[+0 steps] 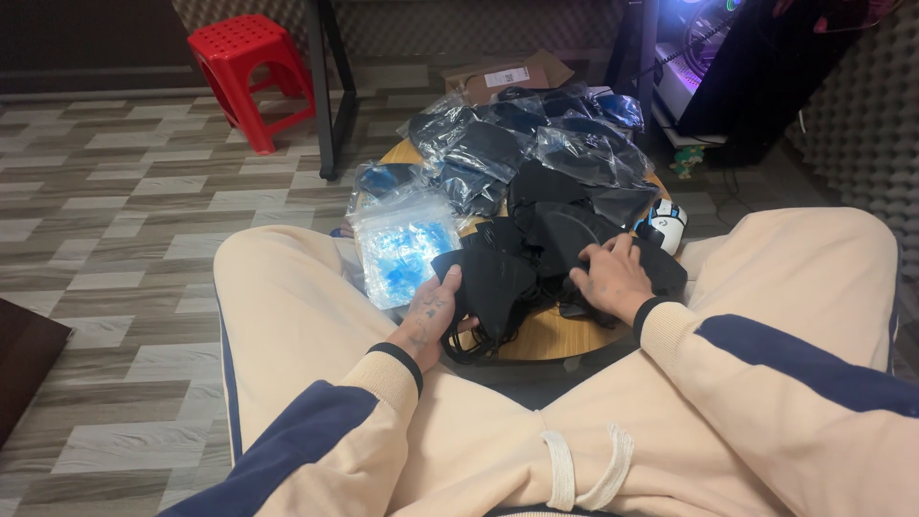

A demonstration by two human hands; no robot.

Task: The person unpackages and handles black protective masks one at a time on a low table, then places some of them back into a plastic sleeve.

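My left hand (431,316) grips a bunch of black face masks (493,287) at the near edge of a small round wooden table (550,335). My right hand (613,278) rests with spread fingers on more loose black masks (565,230) in the middle of the table. Behind them lies a heap of black masks sealed in clear plastic bags (536,144). A clear bag of blue items (402,244) leans at the table's left edge, beside my left hand.
I sit on the floor with cream trousers, knees either side of the table. A red plastic stool (251,67) stands at back left, a black desk leg (325,86) behind the table, a cardboard piece (507,77) and a lit computer case (699,48) at back right.
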